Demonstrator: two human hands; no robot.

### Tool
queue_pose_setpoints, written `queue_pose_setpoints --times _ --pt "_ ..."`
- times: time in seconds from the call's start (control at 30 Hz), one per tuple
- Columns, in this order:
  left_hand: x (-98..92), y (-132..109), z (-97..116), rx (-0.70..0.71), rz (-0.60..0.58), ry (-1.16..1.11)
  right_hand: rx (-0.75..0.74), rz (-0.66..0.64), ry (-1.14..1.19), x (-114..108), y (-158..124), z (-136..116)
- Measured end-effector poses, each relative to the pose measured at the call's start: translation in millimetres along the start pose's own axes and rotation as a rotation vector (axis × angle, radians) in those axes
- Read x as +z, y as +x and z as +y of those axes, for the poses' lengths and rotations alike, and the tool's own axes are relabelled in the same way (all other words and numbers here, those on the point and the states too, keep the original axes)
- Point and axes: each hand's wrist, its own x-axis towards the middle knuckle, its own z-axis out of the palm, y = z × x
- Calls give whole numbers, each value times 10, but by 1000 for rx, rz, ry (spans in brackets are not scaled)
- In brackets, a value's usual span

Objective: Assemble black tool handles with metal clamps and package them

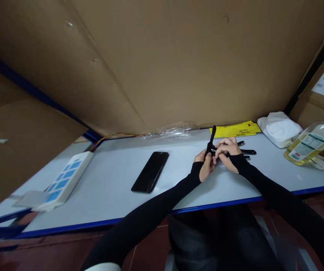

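Note:
My left hand (206, 165) is closed around a black part with a long flat handle (213, 134), which points up and away from me. A small shiny bit shows on the part between my hands. My right hand (228, 149) meets it from the right, fingers bent and pinched near that bit; what they grip is too small to make out. Behind my right wrist, more black handles (248, 152) lie on the table, partly hidden by the hand.
On the white table (105, 180) lie a black phone (150, 172) and a white power strip (66, 180). Clear plastic (175, 130) and yellow printed cards (233, 130) sit along the cardboard wall. At right are white cloth (279, 128) and a bottle of yellow liquid (308, 145).

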Motion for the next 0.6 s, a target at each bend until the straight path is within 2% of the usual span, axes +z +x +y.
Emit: queue_pose_setpoints --times 0.1,0.23,0.37,0.47,0.6 --pt "-15 11 -3 11 24 -13 34 74 -24 6 10 -27" --pt "-11 -19 -13 5 14 6 19 21 -31 17 20 -42" --pt "18 -66 2 -15 -53 25 51 66 4 7 21 -40" --pt "17 -68 7 12 -9 17 86 33 5 -4 21 -51" --pt "-6 -56 -29 67 -1 72 32 -6 -6 -2 21 -81"
